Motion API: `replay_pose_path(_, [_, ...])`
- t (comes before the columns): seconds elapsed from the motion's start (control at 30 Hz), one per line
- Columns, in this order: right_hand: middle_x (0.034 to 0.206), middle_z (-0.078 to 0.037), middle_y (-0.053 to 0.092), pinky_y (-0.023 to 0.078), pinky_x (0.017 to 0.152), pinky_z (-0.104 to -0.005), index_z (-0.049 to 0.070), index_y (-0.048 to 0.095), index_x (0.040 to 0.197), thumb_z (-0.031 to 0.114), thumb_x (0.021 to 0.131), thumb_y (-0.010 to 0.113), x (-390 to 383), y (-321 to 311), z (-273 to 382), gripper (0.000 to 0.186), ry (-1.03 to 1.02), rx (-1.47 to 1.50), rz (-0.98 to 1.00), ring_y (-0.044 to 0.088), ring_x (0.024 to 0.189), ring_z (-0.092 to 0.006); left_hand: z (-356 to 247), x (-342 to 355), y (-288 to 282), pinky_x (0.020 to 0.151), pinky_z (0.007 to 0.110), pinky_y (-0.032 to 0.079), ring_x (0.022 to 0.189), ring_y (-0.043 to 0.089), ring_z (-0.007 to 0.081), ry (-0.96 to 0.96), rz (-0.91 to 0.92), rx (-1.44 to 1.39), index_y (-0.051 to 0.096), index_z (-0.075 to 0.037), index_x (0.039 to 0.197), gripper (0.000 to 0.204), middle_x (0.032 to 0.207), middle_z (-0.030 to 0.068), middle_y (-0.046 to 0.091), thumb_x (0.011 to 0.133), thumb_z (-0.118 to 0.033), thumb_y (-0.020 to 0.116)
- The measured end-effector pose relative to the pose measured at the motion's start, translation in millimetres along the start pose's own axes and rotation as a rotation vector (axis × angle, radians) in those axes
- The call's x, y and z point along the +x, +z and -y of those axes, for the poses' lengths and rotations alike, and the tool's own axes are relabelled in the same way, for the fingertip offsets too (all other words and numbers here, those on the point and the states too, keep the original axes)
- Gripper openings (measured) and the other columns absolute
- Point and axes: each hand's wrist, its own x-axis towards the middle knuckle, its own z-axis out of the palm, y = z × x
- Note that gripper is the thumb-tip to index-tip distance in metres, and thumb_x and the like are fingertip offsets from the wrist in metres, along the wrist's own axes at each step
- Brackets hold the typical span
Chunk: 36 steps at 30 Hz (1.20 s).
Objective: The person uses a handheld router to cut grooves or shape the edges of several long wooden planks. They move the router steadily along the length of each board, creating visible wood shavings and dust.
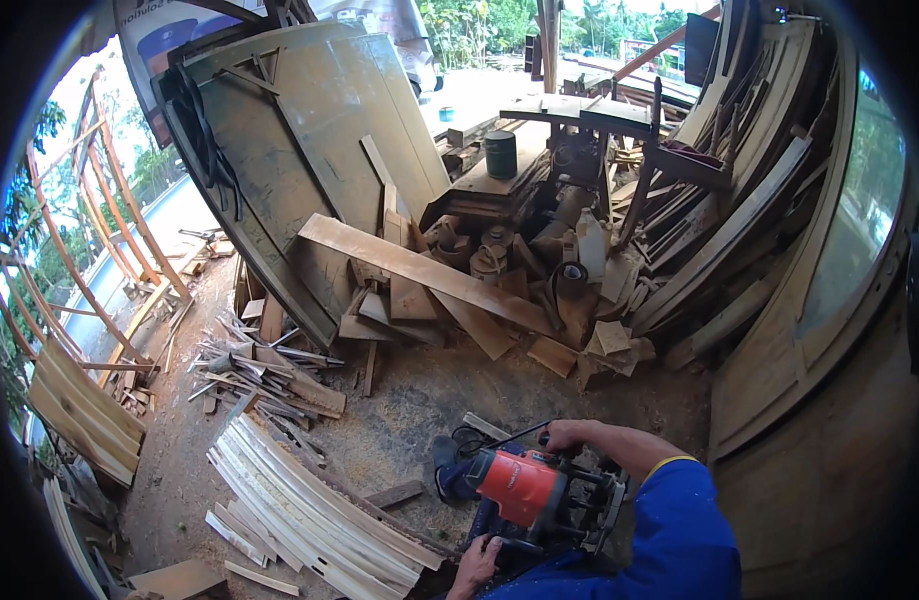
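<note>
— Where, the router (525, 487)?
— Low in view, right of centre, between both hands. Red body, black base, blue cap at the left end, black cord looping off its top.
— Right hand (572, 436)?
— Above and behind the router, closed on the far black knob, blue sleeve (680, 530) trailing toward the lower edge.
— Left hand (477, 566)?
— Below the router, at the bottom edge, wrapped on the near side of the base. Fingers curled; exact handle under them hidden.
— Hands together or apart?
— Apart, one on each side, router clamped between.
— Under the router?
— Cannot tell for sure; something dark, mostly covered by the tool and the sleeve.
— Around it?
— Sawdust floor (410, 410). Just left, a stack of pale curved slats (310, 500). Farther left and up, a heap of thin offcuts (260, 375).
— Beyond?
— Well apart, a long plank (425, 270) lying slantwise over a pile of blocks and scraps. Behind that, a big curved panel (300, 130) leaning upright. Green can (500, 154) on a counter (500, 175) at the back. More boards stacked along the right wall (760, 230).
</note>
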Motion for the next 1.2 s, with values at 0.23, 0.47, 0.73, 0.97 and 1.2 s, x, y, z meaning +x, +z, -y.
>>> replay_pose_path(0.23, [0.074, -0.010, 0.063, 0.052, 0.058, -0.0421, 0.006, 0.062, 0.096, 0.030, 0.073, 0.070, 25.9, 4.9, -30.4, 0.034, -0.043, -0.025, -0.011, 0.062, 0.065, -0.0239, 3.5, 26.0, 9.0, 0.090, 0.039, 0.048, 0.100, 0.064, 0.0309, 0.068, 0.026, 0.306, 0.057, 0.008, 0.122, 0.085, 0.108, 0.0239, 0.065, 0.081, -0.066, 0.062])
replay_pose_path(0.47, [0.079, -0.012, 0.067, 0.051, 0.059, -0.0423, 0.002, 0.066, 0.094, 0.031, 0.075, 0.067, 29.9, -1.2, -21.6, 0.034, -0.015, -0.085, 0.061, 0.063, 0.066, -0.0244, -2.9, 39.6, 15.2, 0.079, 0.039, 0.054, 0.086, 0.068, 0.0247, -0.238, 0.102, -0.039, 0.060, 0.003, 0.114, 0.064, 0.107, 0.0157, 0.068, 0.085, -0.054, 0.066])
replay_pose_path(0.73, [0.074, -0.010, 0.065, 0.050, 0.054, -0.0406, 0.004, 0.068, 0.086, 0.031, 0.079, 0.066, 67.6, 4.3, -42.8, 0.028, 0.066, -0.018, 0.064, 0.061, 0.061, -0.0232, 32.1, 70.6, 40.4, 0.079, 0.039, 0.054, 0.087, 0.068, 0.0255, -0.358, 0.186, -0.817, 0.057, 0.000, 0.119, 0.048, 0.103, 0.0139, 0.068, 0.087, -0.033, 0.071])
replay_pose_path(0.97, [0.068, -0.010, 0.062, 0.049, 0.051, -0.0396, 0.005, 0.067, 0.083, 0.032, 0.080, 0.065, 44.7, -5.0, -10.9, 0.028, 0.076, -0.012, 0.090, 0.060, 0.058, -0.0222, 1.6, 47.0, 36.6, 0.087, 0.058, 0.054, 0.092, 0.068, 0.0364, -0.312, 0.250, -1.020, 0.054, -0.001, 0.120, 0.034, 0.105, 0.0177, 0.067, 0.091, -0.017, 0.065])
replay_pose_path(1.2, [0.075, -0.012, 0.065, 0.050, 0.052, -0.0425, 0.001, 0.069, 0.089, 0.027, 0.078, 0.062, 38.1, -11.2, -0.1, 0.029, 0.139, -0.016, 0.119, 0.063, 0.061, -0.0245, -2.1, 46.2, 40.9, 0.082, 0.061, 0.055, 0.092, 0.067, 0.0369, -0.318, 0.186, -1.038, 0.051, -0.003, 0.122, 0.038, 0.105, 0.0166, 0.065, 0.089, -0.013, 0.068])
